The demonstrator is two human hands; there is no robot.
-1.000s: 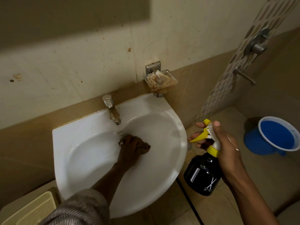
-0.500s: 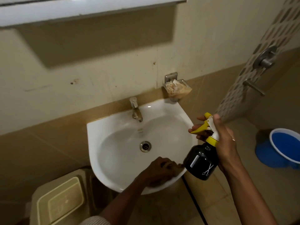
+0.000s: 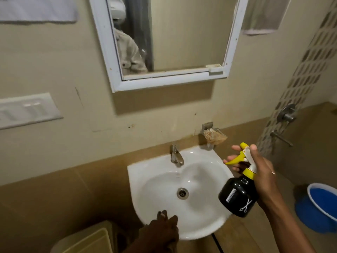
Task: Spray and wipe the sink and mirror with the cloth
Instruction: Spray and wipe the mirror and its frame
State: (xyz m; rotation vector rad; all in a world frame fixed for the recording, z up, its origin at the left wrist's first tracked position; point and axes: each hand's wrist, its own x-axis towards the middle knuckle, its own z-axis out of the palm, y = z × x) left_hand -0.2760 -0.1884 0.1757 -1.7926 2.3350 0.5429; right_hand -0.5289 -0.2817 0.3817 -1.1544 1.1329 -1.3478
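Note:
A white sink [image 3: 145, 172] hangs on the wall under a white-framed mirror [image 3: 182, 33]. My left hand [image 3: 161, 231] rests on the sink's front-left rim, fingers closed over a dark cloth [image 3: 173, 220] that is hard to make out. To the right of the basin, my right hand [image 3: 264, 177] grips a black spray bottle [image 3: 237, 196] by its neck. The bottle's yellow trigger and nozzle point left, above the sink's right rim. The basin is bare around its drain [image 3: 182, 193].
A steel tap [image 3: 176, 156] stands at the sink's back, with a stained soap dish [image 3: 214, 136] on the wall to its right. A blue bucket [image 3: 321, 207] sits on the floor at right, a beige bin [image 3: 91, 241] below left. A switch panel [image 3: 27, 110] and shower valve [image 3: 286, 114] are on the walls.
The view has tilted up and pulled back, bringing the mirror into sight. My left hand slid from the basin's middle to its front rim, then left along it. The bottle stays beside the sink.

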